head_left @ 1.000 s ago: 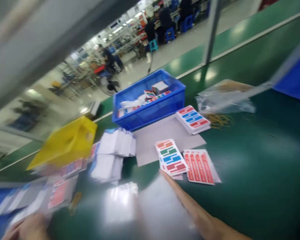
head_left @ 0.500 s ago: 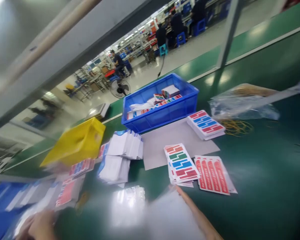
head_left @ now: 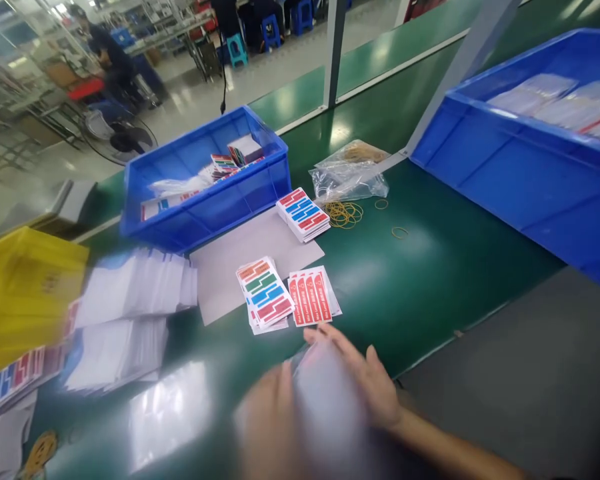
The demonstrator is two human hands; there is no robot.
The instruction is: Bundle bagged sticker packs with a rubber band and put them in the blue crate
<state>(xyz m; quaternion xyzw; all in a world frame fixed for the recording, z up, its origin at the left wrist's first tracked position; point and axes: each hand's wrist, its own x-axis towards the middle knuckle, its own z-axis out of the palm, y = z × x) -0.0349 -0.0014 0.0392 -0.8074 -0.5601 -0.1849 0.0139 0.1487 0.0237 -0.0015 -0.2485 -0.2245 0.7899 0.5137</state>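
Observation:
Between my hands is a whitish packet (head_left: 330, 400), blurred by motion, with what looks like clear plastic at its upper left edge. My left hand (head_left: 267, 420) is smeared but grips the packet's left side. My right hand (head_left: 367, 377) lies along the right side, its fingers stretched over the top corner and its thumb raised. Just beyond my fingertips are a stack of red printed label sheets (head_left: 310, 297) and a pile of multicoloured label sheets (head_left: 266, 293).
A blue bin (head_left: 210, 200) holds more sheets; a larger blue bin (head_left: 500, 180) with packets stands right. Rubber bands (head_left: 344, 213) lie by a clear bag (head_left: 353, 173). White stacks (head_left: 115, 353), a yellow bin (head_left: 25, 293) and a shiny plastic sheet (head_left: 170, 413) are left.
My view has swung right, bringing the large blue bin into sight. My left hand has come from the far-left stacks to the packet that my right hand held.

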